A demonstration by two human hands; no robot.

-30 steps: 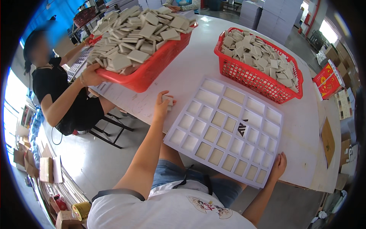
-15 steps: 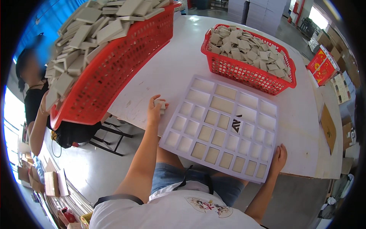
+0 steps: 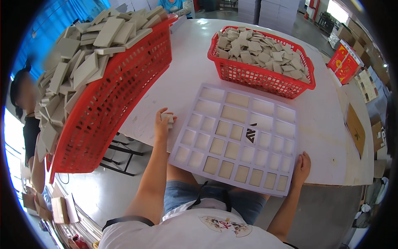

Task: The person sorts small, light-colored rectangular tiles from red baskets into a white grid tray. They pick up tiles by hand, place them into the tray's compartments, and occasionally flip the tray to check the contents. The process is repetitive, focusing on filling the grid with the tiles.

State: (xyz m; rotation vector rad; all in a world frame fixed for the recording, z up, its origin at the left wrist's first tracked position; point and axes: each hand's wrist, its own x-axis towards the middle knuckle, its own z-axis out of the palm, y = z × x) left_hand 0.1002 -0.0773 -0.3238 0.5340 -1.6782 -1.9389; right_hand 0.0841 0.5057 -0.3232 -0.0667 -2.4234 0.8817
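Note:
A white panel with rectangular recesses (image 3: 244, 159) lies tilted over the table's front edge. Beige pieces fill some recesses; others show white, and a black mark sits near its middle. My left hand (image 3: 161, 129) is closed around a few small beige tiles (image 3: 167, 118), just left of the panel. At the panel's lower right edge, my right hand (image 3: 302, 168) rests with thumb and fingers slightly apart and nothing visible in it. Whether it touches the panel is unclear.
A large red basket (image 3: 120, 91) heaped with beige tiles looms at left, overhanging the table (image 3: 331, 137). Beside it is a person (image 3: 31, 124). A second red basket (image 3: 265, 81) of tiles stands beyond the panel. A black stool (image 3: 124, 155) stands below the table's left side.
The large red basket has shifted left and lower in view. The whole scene has slid slightly left. Another person's blue top has come into view at the far edge. Both my hands keep their poses.

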